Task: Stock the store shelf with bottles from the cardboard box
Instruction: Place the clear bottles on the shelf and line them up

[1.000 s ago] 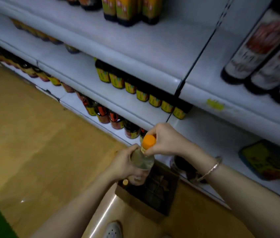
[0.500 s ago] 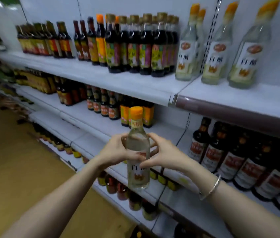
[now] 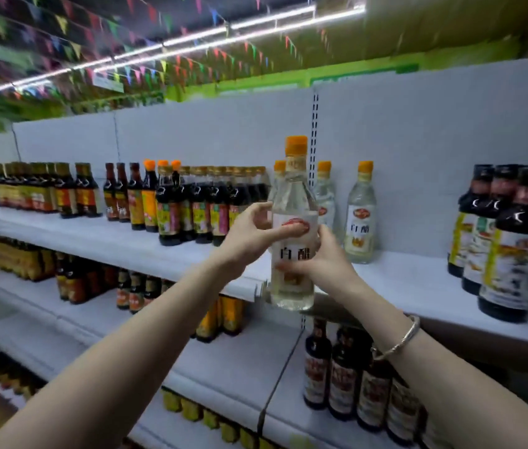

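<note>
I hold a clear bottle (image 3: 293,202) with an orange cap and a white label upright in front of the top shelf (image 3: 411,283), its base level with the shelf's front edge. My left hand (image 3: 249,234) grips its left side, thumb across the label. My right hand (image 3: 321,257) wraps the lower right side. Behind it stand similar clear bottles (image 3: 360,215) on the shelf. The cardboard box is out of view.
Dark sauce bottles (image 3: 191,205) fill the top shelf to the left, and larger dark bottles (image 3: 512,241) stand at the right. Bare shelf lies between the clear bottles and those. Lower shelves (image 3: 233,361) carry more dark and yellow-labelled bottles.
Both hands have lifted the bottle from over the box on the floor up to the top shelf. My right hand has moved from the cap to the bottle's lower body.
</note>
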The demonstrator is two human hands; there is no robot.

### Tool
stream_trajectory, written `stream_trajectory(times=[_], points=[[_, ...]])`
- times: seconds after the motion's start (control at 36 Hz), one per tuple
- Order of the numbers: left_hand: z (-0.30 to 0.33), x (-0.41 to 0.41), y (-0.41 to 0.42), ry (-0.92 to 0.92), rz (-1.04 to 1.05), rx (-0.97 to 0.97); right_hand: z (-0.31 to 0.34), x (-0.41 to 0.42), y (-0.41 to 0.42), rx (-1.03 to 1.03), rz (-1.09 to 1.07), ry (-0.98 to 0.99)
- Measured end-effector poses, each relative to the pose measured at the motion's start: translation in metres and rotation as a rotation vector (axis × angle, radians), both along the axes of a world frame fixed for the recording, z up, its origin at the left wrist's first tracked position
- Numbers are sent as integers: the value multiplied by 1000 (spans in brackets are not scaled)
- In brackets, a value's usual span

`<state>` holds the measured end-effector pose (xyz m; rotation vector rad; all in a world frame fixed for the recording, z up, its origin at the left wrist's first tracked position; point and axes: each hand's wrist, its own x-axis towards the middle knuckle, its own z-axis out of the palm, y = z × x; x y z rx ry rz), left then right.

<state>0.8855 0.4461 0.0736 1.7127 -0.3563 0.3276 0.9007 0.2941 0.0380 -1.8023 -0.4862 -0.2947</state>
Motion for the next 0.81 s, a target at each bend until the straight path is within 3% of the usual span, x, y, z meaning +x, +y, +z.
stream_trajectory(times=[0.28, 0.42, 0.81], points=[[-12, 45, -33, 121, -45, 63, 4, 69, -54, 28, -376, -48], [-26, 56, -31, 194, -76, 38, -2, 95, -60, -8, -426, -35], [-45, 83, -19, 172, -28, 137, -19, 149, -72, 4, -479, 91]])
